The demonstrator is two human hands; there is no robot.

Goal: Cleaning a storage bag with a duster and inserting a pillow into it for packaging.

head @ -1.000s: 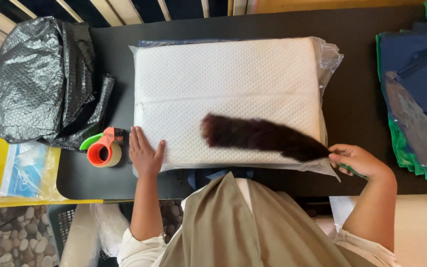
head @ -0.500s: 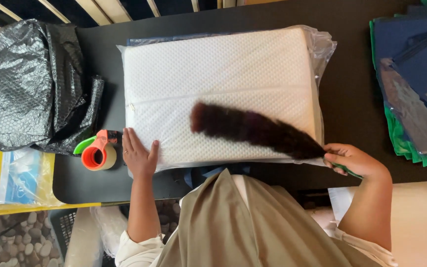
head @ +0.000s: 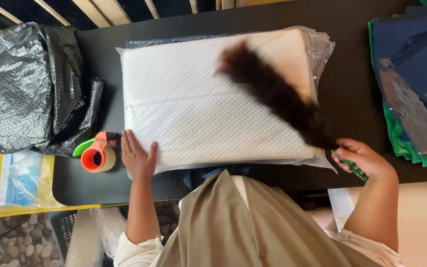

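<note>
Feather duster (head: 277,96) motion-blurred, its green handle mostly hidden in right hand (head: 364,160), fingers wrapped round it. Tip swung from pillow's near edge to far side. Left hand (head: 137,158) flat, fingers spread, on bagged white pillow (head: 193,113), mid-worktop.

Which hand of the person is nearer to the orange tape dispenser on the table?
The left hand. It lies flat on the corner of the white pillow, right beside the tape dispenser. The right hand is far across, past the pillow's other end, holding the dark feather duster.
</note>
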